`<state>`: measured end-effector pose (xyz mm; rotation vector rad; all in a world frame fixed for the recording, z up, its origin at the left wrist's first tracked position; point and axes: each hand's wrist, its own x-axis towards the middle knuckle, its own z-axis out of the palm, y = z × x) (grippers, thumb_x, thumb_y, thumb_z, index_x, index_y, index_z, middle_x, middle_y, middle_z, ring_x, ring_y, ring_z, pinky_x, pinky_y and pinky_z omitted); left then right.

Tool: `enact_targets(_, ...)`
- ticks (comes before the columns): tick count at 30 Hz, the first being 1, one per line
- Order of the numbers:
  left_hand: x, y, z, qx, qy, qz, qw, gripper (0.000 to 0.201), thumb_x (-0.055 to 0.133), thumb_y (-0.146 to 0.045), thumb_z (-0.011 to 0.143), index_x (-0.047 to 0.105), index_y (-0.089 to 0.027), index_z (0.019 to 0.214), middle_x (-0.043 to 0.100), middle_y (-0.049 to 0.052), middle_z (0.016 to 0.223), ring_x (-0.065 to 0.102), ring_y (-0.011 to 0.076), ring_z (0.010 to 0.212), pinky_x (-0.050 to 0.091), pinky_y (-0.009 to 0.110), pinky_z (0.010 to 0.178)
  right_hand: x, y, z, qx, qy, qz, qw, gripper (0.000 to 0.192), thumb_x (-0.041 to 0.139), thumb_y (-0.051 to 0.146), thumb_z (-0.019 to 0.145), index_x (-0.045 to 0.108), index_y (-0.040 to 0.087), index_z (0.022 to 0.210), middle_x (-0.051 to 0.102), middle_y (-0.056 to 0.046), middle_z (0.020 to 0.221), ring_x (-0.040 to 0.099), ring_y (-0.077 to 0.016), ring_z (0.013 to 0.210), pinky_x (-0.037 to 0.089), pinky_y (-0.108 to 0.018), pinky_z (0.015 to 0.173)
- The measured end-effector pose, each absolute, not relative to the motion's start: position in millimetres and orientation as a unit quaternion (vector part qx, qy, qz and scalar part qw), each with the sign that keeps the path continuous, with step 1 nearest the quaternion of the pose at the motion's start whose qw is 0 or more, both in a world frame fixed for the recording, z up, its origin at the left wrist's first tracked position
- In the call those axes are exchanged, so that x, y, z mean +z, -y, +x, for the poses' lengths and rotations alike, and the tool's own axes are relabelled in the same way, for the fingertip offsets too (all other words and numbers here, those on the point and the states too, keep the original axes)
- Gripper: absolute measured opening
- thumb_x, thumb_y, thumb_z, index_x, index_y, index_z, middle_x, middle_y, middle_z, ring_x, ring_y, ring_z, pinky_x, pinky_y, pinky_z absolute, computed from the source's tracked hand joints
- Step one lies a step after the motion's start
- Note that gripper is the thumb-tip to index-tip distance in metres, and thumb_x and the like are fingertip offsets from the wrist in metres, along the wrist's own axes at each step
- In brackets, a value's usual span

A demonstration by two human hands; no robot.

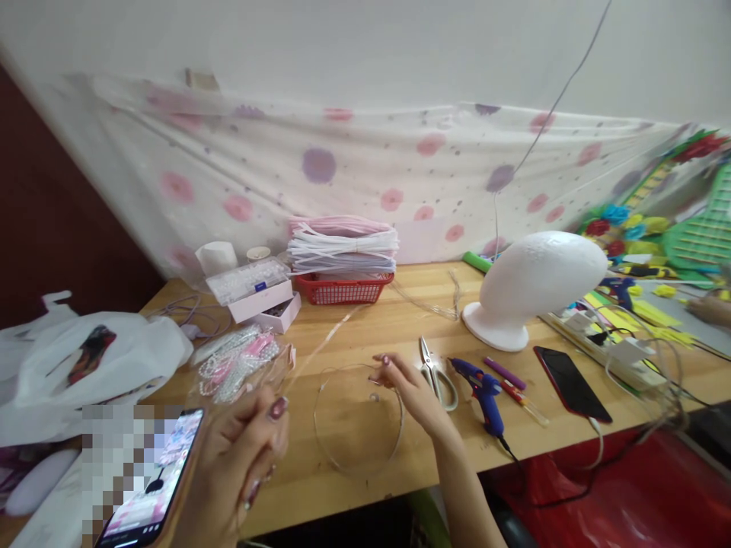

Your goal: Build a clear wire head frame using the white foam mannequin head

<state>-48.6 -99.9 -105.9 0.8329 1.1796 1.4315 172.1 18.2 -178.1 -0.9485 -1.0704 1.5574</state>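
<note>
A thin wire hoop (315, 421) lies on the wooden table between my hands, with a tiny pale piece (374, 396) inside its outline. My right hand (412, 388) is over the hoop's upper right edge, fingers bent and pressed together. Whatever those fingers hold, if anything, is too fine to make out. To the hoop's left, my left hand (243, 449) is raised with its fingers curled inward. Its grip hides what may be inside. Scissors (437, 378) lie just right of my right hand, and beyond them a blue glue gun (483, 392).
Behind are a red basket (343, 291) of white and pink strips and a bead box (251, 285). Bagged pearls (243, 365) and a lit phone (157, 476) lie left. A white foam head (534, 278), dark phone (571, 382) and another person's hand (711, 308) are right.
</note>
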Motion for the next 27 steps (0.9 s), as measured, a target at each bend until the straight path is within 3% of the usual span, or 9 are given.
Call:
enact_targets(2,-111,102,-66,0.630,-0.485,0.333,0.507,0.048,0.069,-0.046,0.083,0.043,-0.021,0.052,0.030,-0.008,0.030,0.023,0.0071,0.036,0.028,0.022,0.043,-180,-10,173,0.660,0.476,-0.381,0.439,0.035,0.082,0.047,0.072,0.074,0.016,0.085,0.069,-0.002,0.061,0.065,-0.0166,0.062,0.046,-0.028,0.063)
enact_targets(4,-117,105,-80,0.618,-0.480,0.340,0.521,0.049,0.067,-0.048,0.084,0.045,-0.021,0.050,0.037,-0.005,0.028,0.031,0.0091,0.035,0.035,0.023,0.044,-182,-4,170,0.674,0.486,-0.369,0.415,0.039,0.080,0.050,0.073,0.073,0.014,0.088,0.057,0.004,0.046,0.052,-0.0116,0.044,0.038,-0.024,0.050)
enact_targets(7,-120,112,-86,0.633,-0.484,0.332,0.505,0.053,0.066,-0.048,0.084,0.040,-0.022,0.047,0.032,-0.005,0.028,0.026,0.0096,0.032,0.032,0.024,0.037,-187,-1,162,0.669,0.463,-0.369,0.449,0.046,0.080,0.052,0.071,0.068,0.014,0.093,0.036,0.013,0.041,0.028,-0.0045,0.037,0.021,-0.020,0.042)
enact_targets(9,-115,118,-80,0.656,-0.516,0.301,0.462,0.049,0.063,-0.046,0.087,0.039,-0.022,0.052,0.030,-0.006,0.034,0.022,0.0099,0.035,0.026,0.024,0.036,-187,-2,154,0.646,0.437,-0.382,0.496,0.045,0.079,0.051,0.071,0.064,0.016,0.093,0.033,0.014,0.044,0.023,-0.0039,0.039,0.017,-0.019,0.042)
enact_targets(14,-102,127,-69,0.652,-0.536,0.340,0.415,0.048,0.064,-0.043,0.084,0.036,-0.023,0.051,0.027,-0.005,0.032,0.028,0.0119,0.037,0.032,0.027,0.042,-184,-8,136,0.578,0.389,-0.411,0.588,0.040,0.076,0.050,0.073,0.056,0.019,0.087,0.036,0.014,0.043,0.025,-0.0052,0.040,0.018,-0.019,0.042)
enact_targets(19,-109,118,-83,0.637,-0.537,0.364,0.417,0.043,0.066,-0.041,0.082,0.041,-0.023,0.052,0.027,-0.006,0.028,0.028,0.0120,0.034,0.030,0.028,0.040,-191,-12,118,0.544,0.387,-0.421,0.613,0.040,0.070,0.054,0.075,0.055,0.020,0.090,0.042,0.012,0.043,0.033,-0.0081,0.039,0.026,-0.021,0.042)
enact_targets(22,-115,107,-91,0.634,-0.503,0.396,0.434,0.048,0.067,-0.045,0.082,0.040,-0.022,0.050,0.031,-0.006,0.027,0.028,0.0102,0.031,0.029,0.026,0.039,-191,-9,118,0.498,0.391,-0.445,0.633,0.040,0.071,0.052,0.076,0.059,0.020,0.096,0.064,0.000,0.066,0.055,-0.0144,0.058,0.042,-0.026,0.054)
enact_targets(24,-116,101,-91,0.623,-0.463,0.414,0.475,0.050,0.067,-0.048,0.082,0.041,-0.021,0.048,0.032,-0.006,0.026,0.025,0.0083,0.030,0.027,0.025,0.038,-184,-4,125,0.443,0.384,-0.473,0.658,0.039,0.075,0.049,0.075,0.062,0.021,0.099,0.068,-0.004,0.090,0.059,-0.0163,0.079,0.045,-0.028,0.068)
enact_targets(27,-113,95,-78,0.607,-0.444,0.395,0.528,0.048,0.067,-0.048,0.083,0.043,-0.021,0.052,0.029,-0.008,0.027,0.022,0.0070,0.032,0.028,0.022,0.040,-165,5,138,0.414,0.411,-0.473,0.660,0.033,0.072,0.053,0.079,0.065,0.021,0.083,0.062,-0.001,0.077,0.054,-0.0141,0.072,0.040,-0.026,0.066)
